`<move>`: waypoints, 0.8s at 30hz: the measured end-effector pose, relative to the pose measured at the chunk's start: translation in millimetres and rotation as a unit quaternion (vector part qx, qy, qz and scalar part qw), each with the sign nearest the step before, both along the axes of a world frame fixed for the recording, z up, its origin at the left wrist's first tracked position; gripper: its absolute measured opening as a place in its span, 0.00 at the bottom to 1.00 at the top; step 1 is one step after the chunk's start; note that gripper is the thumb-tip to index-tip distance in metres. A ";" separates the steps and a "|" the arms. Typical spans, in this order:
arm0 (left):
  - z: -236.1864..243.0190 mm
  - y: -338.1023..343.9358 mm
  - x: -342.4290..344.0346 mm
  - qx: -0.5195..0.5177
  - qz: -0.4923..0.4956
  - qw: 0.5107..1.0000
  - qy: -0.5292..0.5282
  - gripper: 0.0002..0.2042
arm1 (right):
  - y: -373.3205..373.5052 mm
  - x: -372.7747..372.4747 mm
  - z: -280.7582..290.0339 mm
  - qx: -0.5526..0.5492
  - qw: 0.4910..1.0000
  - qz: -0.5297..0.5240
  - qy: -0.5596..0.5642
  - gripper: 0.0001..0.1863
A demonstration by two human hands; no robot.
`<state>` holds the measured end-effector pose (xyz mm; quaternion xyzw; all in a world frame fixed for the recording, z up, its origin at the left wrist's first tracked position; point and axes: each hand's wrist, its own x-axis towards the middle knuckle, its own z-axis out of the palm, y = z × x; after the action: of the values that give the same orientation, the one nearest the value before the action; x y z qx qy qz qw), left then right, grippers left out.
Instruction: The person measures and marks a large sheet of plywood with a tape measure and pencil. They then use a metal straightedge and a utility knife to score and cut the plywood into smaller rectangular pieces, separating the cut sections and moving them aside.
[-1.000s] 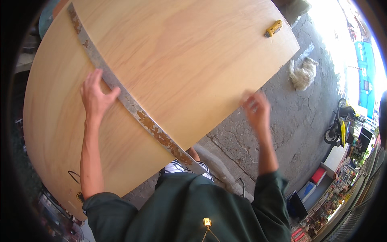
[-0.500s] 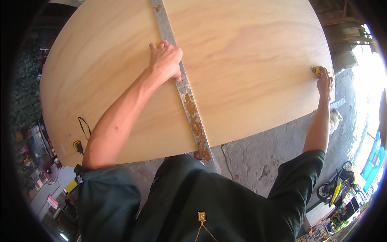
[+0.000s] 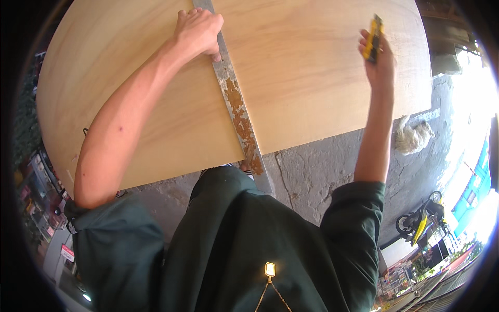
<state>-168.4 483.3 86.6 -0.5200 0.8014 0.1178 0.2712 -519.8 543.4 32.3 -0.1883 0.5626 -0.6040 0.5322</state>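
A pale plywood sheet (image 3: 312, 78) spreads out in front of me. Across it lies a long metal straightedge (image 3: 236, 104) with patches of brown, flaking surface, its near end jutting past the sheet's front edge. My left hand (image 3: 200, 32) grips the straightedge toward its far end, thumb on the near side and fingers bent over it. In my right hand (image 3: 382, 65) is a yellow and black utility knife (image 3: 373, 39), held up over the right part of the sheet. Whether its blade is out is too small to tell.
Grey cracked concrete floor (image 3: 312, 171) runs along the sheet's front edge. A bundle of whitish cord or fibre (image 3: 413, 136) lies beside its right edge. Farther right stands a yellow and black motorbike (image 3: 423, 218). Shelves and clutter line the left side.
My right hand has moved left and away with the utility knife, off the sheet's right edge. My left hand stays on the straightedge. The view has shifted, and the tape measure at left is now hidden.
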 end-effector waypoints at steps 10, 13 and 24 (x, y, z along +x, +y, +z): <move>-6.6 12.1 15.0 -0.096 0.007 0.995 0.030 0.31 | -35.4 157.9 2.8 -0.046 0.990 0.114 -0.072 0.13; 4.2 16.7 10.0 -0.065 0.048 0.996 0.025 0.31 | -55.2 192.1 -3.1 -0.016 0.991 0.130 0.022 0.16; -8.6 4.7 15.5 -0.031 -0.002 0.995 0.093 0.19 | -104.7 261.9 -4.1 -0.061 0.869 0.206 0.446 0.25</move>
<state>-152.9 488.0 78.0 -0.5133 0.8274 0.1402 0.1798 -257.9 438.7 28.2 -0.5813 0.6509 -0.3650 0.3244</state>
